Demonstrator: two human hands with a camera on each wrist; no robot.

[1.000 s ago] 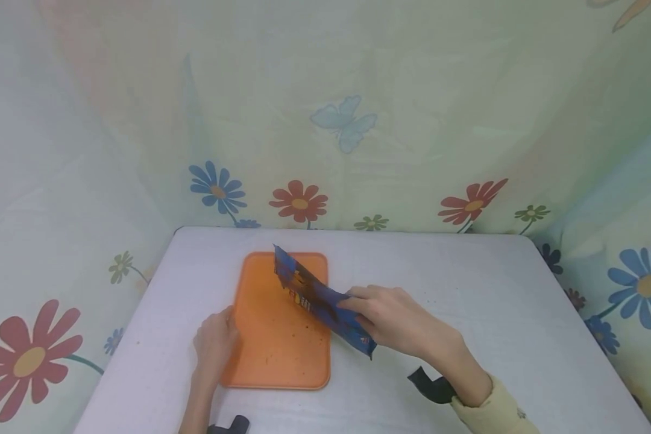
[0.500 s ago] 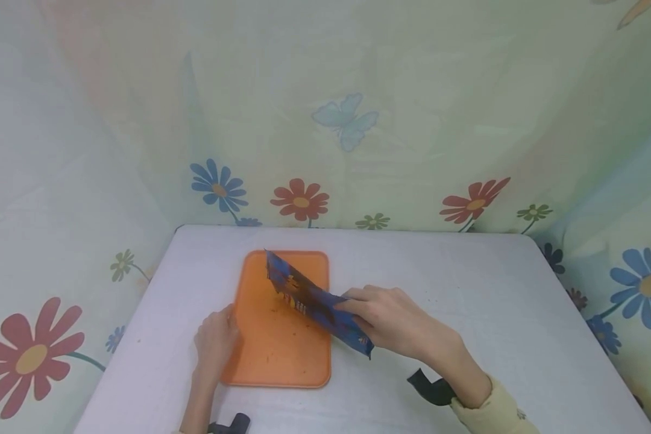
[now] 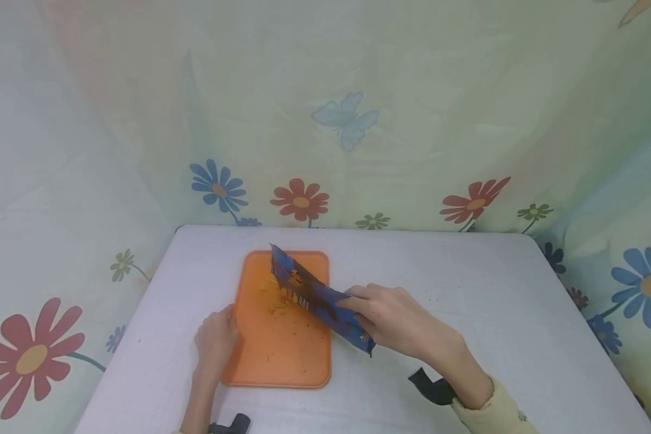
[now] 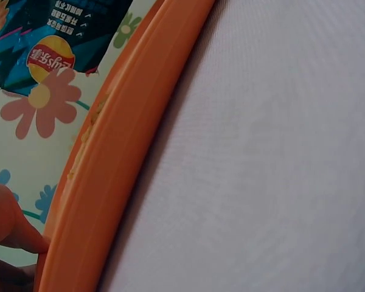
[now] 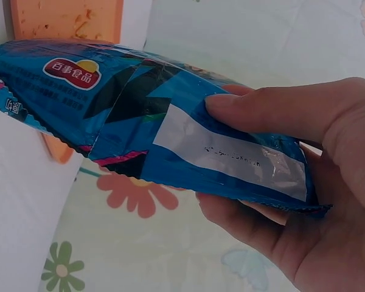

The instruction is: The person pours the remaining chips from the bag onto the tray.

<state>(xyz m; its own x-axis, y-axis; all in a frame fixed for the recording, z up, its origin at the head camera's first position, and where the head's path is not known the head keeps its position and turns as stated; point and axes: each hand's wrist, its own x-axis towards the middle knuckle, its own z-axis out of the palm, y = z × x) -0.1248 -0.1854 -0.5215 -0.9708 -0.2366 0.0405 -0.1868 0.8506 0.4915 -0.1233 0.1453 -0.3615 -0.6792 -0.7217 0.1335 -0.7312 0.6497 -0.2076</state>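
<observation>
My right hand (image 3: 393, 316) grips a blue Lay's chip bag (image 3: 317, 298) near its lower end. The bag tilts over the orange tray (image 3: 282, 361), its far end above the tray's upper half. In the right wrist view, the thumb lies on the bag's white label strip and fingers curl underneath. Yellow-brown chip pieces (image 3: 278, 308) are scattered on the tray below the bag, with smaller crumbs towards its near end. My left hand (image 3: 216, 337) holds the tray's left rim, its fingertips (image 4: 33, 238) right at the edge in the left wrist view.
The white-covered table (image 3: 439, 271) extends to the right of the tray. A flowered curtain (image 3: 401, 108) stands along its back and sides. Black straps (image 3: 434, 386) show at both wrists. Small specks dot the table beyond the right hand.
The bag's far end has swung slightly left and then back right. More chip pieces now lie on the tray under it. The left hand keeps its place on the rim.
</observation>
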